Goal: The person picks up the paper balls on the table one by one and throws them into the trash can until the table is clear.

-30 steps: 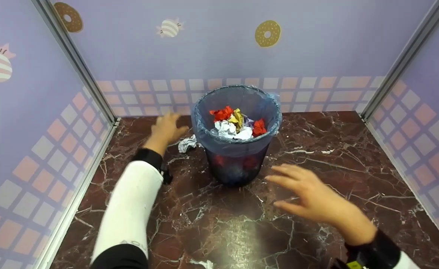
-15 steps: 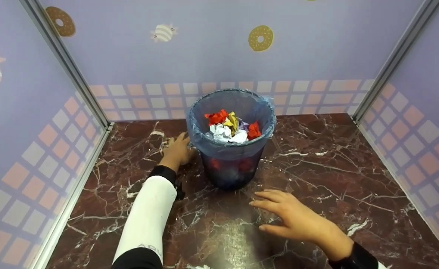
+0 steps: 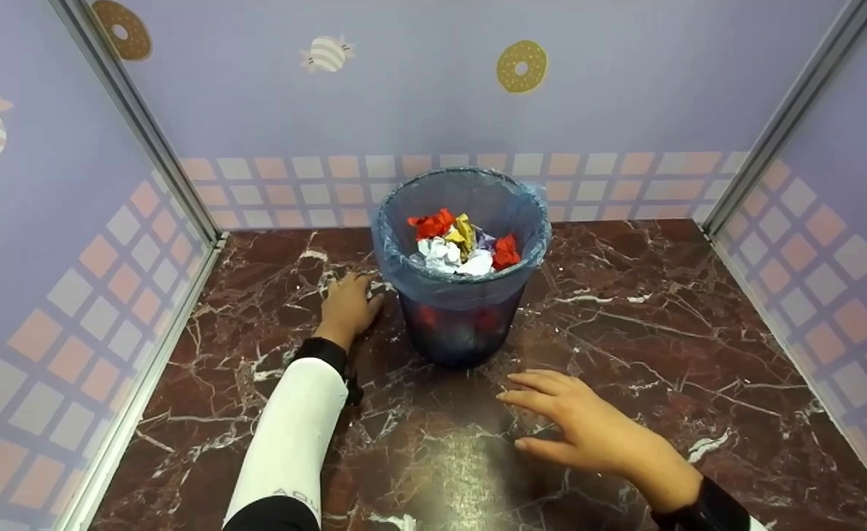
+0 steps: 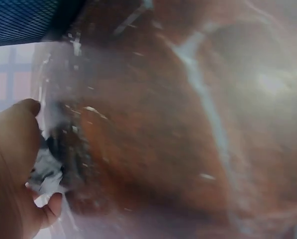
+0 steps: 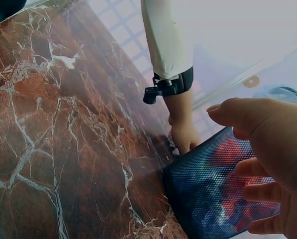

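Observation:
A black mesh wastebasket (image 3: 457, 343) with a translucent blue liner (image 3: 433, 291) stands upright in the middle of the head view. Crumpled red, yellow, purple and white paper (image 3: 442, 254) lies inside it. My left hand (image 3: 347, 306) is low on the floor at the basket's left side. In the left wrist view its thumb and curled fingers are around a crumpled white paper ball (image 4: 49, 172); the head view hides that ball behind the hand. My right hand (image 3: 577, 420) hovers in front and right of the basket, fingers spread and loosely bent, holding nothing.
The dark red marbled floor (image 3: 625, 332) has pale veins and small white specks. Lilac panels with printed doughnuts and squares close it in at the back (image 3: 404, 96), left (image 3: 43, 184) and right (image 3: 839, 206). A white patch (image 3: 404, 522) shows at the front edge.
My left hand has come down and nearer onto the white paper ball beside the basket, covering it. My right hand has shifted slightly left and down. The basket stays put.

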Available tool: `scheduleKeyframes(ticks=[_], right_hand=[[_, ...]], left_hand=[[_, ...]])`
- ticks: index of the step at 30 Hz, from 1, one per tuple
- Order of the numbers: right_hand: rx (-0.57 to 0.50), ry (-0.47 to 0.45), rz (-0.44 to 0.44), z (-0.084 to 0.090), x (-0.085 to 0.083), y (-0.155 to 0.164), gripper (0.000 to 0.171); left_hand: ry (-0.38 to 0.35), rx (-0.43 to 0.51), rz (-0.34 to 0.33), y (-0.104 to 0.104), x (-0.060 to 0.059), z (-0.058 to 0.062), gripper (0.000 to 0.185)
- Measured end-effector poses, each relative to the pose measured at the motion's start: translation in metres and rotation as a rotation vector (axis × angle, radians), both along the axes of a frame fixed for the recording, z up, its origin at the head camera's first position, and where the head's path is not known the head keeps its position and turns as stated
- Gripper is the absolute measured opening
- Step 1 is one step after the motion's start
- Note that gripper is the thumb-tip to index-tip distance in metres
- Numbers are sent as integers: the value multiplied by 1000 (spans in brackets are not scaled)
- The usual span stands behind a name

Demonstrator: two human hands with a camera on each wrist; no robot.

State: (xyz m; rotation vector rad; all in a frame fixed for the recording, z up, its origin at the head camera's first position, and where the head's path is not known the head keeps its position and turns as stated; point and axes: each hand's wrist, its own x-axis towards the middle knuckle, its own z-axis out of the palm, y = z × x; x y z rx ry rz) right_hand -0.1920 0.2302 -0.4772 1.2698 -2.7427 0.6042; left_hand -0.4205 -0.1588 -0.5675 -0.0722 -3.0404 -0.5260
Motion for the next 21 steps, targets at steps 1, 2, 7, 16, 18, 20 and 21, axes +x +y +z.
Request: scheduleKeyframes(ticks=[1, 2, 7, 16, 18, 20, 21], right_hand=[[-1, -2, 1, 0, 0, 0, 58], [-4, -4, 1, 0, 0, 0, 58], [-6, 5, 2, -2, -1, 0, 57], [8, -7, -1, -3, -2, 0, 58], [11, -10, -1, -4, -2, -1, 58], [13, -4, -2, -5, -3, -2, 60], [13, -3, -3, -5, -3, -3, 60]], left_hand=[[24, 5, 6, -2, 1, -2, 55], [44, 12, 10, -3, 1, -3, 55], [82, 39, 2, -10, 8, -3, 53], [88, 9, 23, -22, 17, 1, 31], [75, 3, 33, -25, 19, -1, 29], [68, 4, 37, -28, 22, -2, 26], [67, 4, 39, -29, 23, -2, 24]])
